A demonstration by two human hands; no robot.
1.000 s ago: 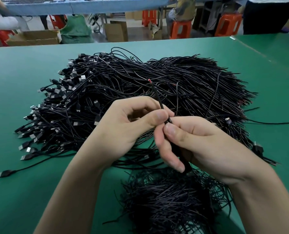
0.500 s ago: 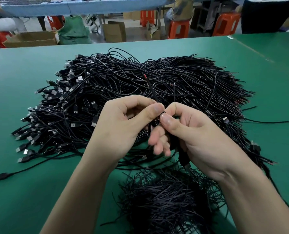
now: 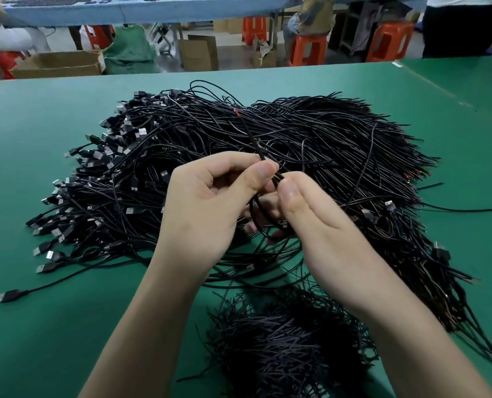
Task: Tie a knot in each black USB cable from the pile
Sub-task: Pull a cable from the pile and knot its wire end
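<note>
USB cable looped over the pile's near edge; our left hand and right hand both pinch it, thumbs close together.

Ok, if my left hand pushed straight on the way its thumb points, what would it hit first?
Probably your right hand: the left hand points rightward, with only the thin black cable that both pinch between their thumbs. Depth is hard to judge, so it might slip just past.
</note>
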